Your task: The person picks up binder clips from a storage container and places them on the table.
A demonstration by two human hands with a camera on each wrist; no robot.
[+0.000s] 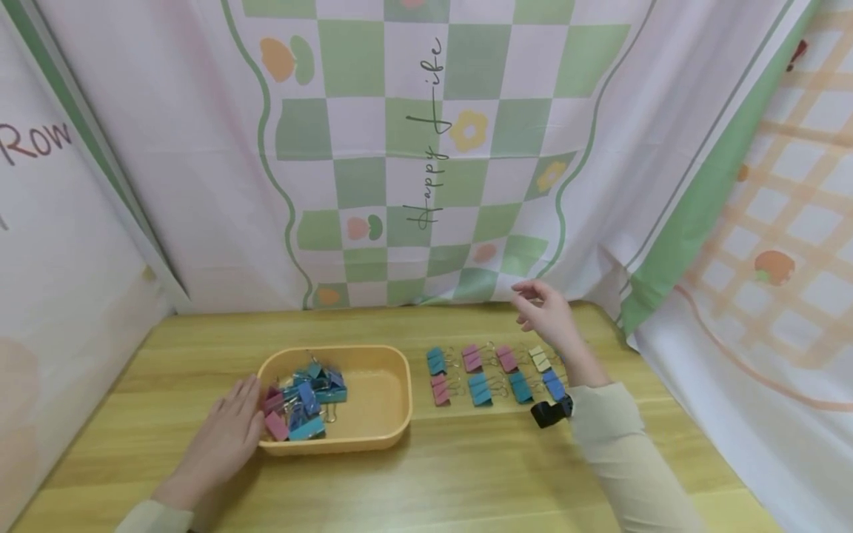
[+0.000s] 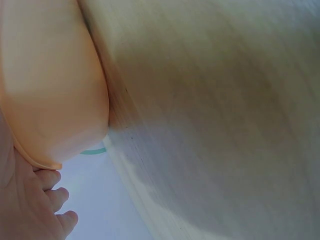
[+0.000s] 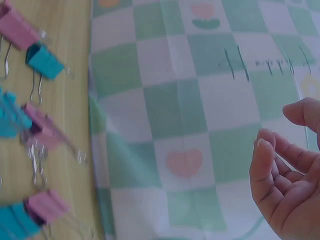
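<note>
Apparently between clips [image 1: 480, 390], right hand [image 1: 549, 317] hovers loosely bent, empty; straight-fingered left hand [image 1: 225, 429] touches tray [image 1: 375, 392] at nine o'clock; next likely needs a pinch.

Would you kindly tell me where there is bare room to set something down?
The table is bare on its near side, between left hand, tray, clip rows and right sleeve; also in a strip between tray and curtain. The tray's right half is bare. Crowded: its left half and the clip rows.
</note>
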